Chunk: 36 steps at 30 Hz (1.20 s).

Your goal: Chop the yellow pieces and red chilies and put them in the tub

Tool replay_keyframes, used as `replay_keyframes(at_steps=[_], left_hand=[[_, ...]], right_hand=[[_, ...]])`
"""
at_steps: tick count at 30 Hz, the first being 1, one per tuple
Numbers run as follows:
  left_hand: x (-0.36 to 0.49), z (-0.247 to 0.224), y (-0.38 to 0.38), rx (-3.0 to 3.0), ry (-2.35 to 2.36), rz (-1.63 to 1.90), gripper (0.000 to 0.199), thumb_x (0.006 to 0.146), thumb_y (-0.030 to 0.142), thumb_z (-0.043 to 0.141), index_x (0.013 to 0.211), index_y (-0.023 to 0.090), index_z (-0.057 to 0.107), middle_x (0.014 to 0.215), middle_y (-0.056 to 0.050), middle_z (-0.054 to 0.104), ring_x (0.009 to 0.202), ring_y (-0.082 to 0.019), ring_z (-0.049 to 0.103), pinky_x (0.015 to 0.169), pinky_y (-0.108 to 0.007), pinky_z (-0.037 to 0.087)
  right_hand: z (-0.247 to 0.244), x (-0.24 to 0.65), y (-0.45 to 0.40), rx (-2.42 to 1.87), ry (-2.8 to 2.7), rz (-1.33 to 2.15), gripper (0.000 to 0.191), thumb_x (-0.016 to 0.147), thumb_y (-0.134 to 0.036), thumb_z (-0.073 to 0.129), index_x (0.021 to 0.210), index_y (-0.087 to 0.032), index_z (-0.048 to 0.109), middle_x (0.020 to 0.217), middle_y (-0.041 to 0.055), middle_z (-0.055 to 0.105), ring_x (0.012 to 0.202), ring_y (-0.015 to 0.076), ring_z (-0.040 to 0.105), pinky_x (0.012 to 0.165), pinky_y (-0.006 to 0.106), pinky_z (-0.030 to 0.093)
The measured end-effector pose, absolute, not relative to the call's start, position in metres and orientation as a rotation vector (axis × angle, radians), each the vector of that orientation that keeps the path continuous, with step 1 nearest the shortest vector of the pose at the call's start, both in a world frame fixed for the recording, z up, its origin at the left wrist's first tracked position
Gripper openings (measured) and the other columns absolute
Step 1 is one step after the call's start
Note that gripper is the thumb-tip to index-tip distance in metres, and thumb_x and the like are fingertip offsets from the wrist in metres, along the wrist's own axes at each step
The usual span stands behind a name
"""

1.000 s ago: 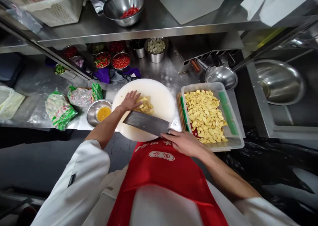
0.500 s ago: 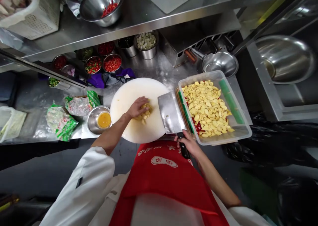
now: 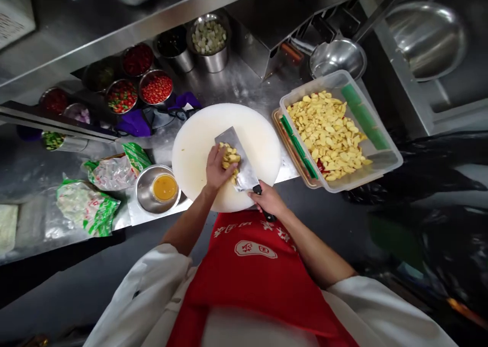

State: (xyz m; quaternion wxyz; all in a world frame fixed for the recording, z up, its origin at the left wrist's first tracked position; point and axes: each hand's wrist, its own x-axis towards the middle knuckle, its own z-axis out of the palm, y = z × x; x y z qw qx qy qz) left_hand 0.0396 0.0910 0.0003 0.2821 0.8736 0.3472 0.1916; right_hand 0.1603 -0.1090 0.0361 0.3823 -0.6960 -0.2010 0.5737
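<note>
A wide cleaver point(image 3: 247, 168) lies flat over the round white cutting board point(image 3: 190, 148), its black handle gripped by my right hand point(image 3: 269, 200). Pale yellow slices point(image 3: 230, 156) rest on the blade. My left hand point(image 3: 219, 169) is at the left edge of the blade, fingers apart, touching the slices. To the right of the board, a clear plastic tub point(image 3: 381, 170) holds a large heap of yellow slices point(image 3: 328, 133), with a bit of red showing beneath them.
Left of the board stand a steel bowl point(image 3: 143, 192) with orange-yellow liquid and green-and-white plastic bags point(image 3: 86, 204). Behind are steel containers of chopped red point(image 3: 156, 88) and pale pieces point(image 3: 209, 36), under a metal shelf point(image 3: 152, 29). A steel strainer point(image 3: 337, 57) sits behind the tub.
The cleaver has moved left from the board's right edge, and the slices are now on its blade. My left hand has stayed by the slices. The view has shifted.
</note>
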Motion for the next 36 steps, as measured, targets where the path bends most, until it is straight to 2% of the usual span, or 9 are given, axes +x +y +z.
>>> replay_keyframes(at_steps=[7,12,16,21,23,26,30,36], left_hand=[[0.046,0.003,0.088,2.099,1.086,0.775,0.045,0.099,0.050,0.043,0.129,0.020,0.056,0.142,-0.013,0.053,0.134,-0.023,0.049,0.114,-0.042,0.042],[0.070,0.023,0.091,2.029,1.082,0.787,0.040,0.096,0.049,0.050,0.122,0.021,0.062,0.134,-0.012,0.058,0.131,-0.026,0.052,0.116,-0.047,0.040],[0.139,0.051,0.075,2.008,0.916,0.800,0.040,0.094,0.049,0.055,0.123,0.022,0.061,0.139,-0.010,0.053,0.135,-0.025,0.047,0.122,-0.046,0.033],[0.272,0.071,0.038,1.994,0.649,0.786,0.043,0.093,0.052,0.058,0.123,0.021,0.060,0.134,-0.009,0.057,0.132,-0.023,0.051,0.119,-0.041,0.038],[0.325,0.071,0.023,1.937,0.607,0.756,0.047,0.093,0.055,0.056,0.127,0.022,0.058,0.134,-0.008,0.058,0.131,-0.023,0.052,0.117,-0.040,0.039],[0.383,0.062,-0.002,1.884,0.620,0.738,0.051,0.094,0.057,0.054,0.134,0.025,0.053,0.138,-0.007,0.056,0.133,-0.022,0.051,0.117,-0.039,0.039],[0.401,0.041,-0.032,1.994,0.667,0.717,0.049,0.096,0.055,0.052,0.133,0.023,0.055,0.140,-0.009,0.055,0.135,-0.022,0.049,0.118,-0.041,0.038],[0.365,0.010,-0.042,2.082,1.016,0.559,0.045,0.100,0.046,0.045,0.123,0.009,0.059,0.124,-0.016,0.062,0.123,-0.025,0.056,0.112,-0.045,0.040]], right_hand=[[0.034,0.104,-0.088,-1.602,-0.343,1.501,0.020,0.078,-0.027,0.059,0.092,-0.025,0.046,0.054,-0.0110,0.052,0.037,0.0113,0.050,0.035,0.021,0.040],[0.048,0.118,-0.090,-1.424,-0.283,1.516,0.021,0.076,-0.025,0.058,0.090,-0.025,0.043,0.053,-0.0112,0.051,0.037,0.0106,0.048,0.035,0.021,0.039],[0.065,0.170,-0.114,-1.449,-0.331,1.353,0.019,0.078,-0.029,0.057,0.086,-0.026,0.040,0.055,-0.0102,0.051,0.039,0.0102,0.048,0.037,0.021,0.039],[0.094,0.271,-0.170,-1.723,-0.424,1.122,0.014,0.081,-0.030,0.054,0.090,-0.025,0.044,0.054,-0.0089,0.051,0.041,0.0125,0.050,0.044,0.023,0.039],[0.102,0.311,-0.192,-1.954,-0.512,0.972,0.011,0.081,-0.028,0.053,0.090,-0.024,0.048,0.057,-0.0060,0.054,0.048,0.0146,0.053,0.049,0.024,0.039],[0.105,0.359,-0.215,-2.254,-0.692,0.725,0.010,0.079,-0.024,0.054,0.089,-0.022,0.053,0.074,0.0019,0.064,0.068,0.0192,0.059,0.060,0.026,0.039],[0.097,0.398,-0.222,-2.376,-0.822,0.703,0.018,0.081,-0.025,0.052,0.098,-0.021,0.056,0.087,0.0061,0.068,0.080,0.0223,0.060,0.065,0.027,0.038],[0.089,0.428,-0.211,-2.299,-0.866,0.743,0.019,0.083,-0.029,0.051,0.100,-0.021,0.055,0.085,0.0073,0.068,0.079,0.0250,0.061,0.063,0.029,0.036]])
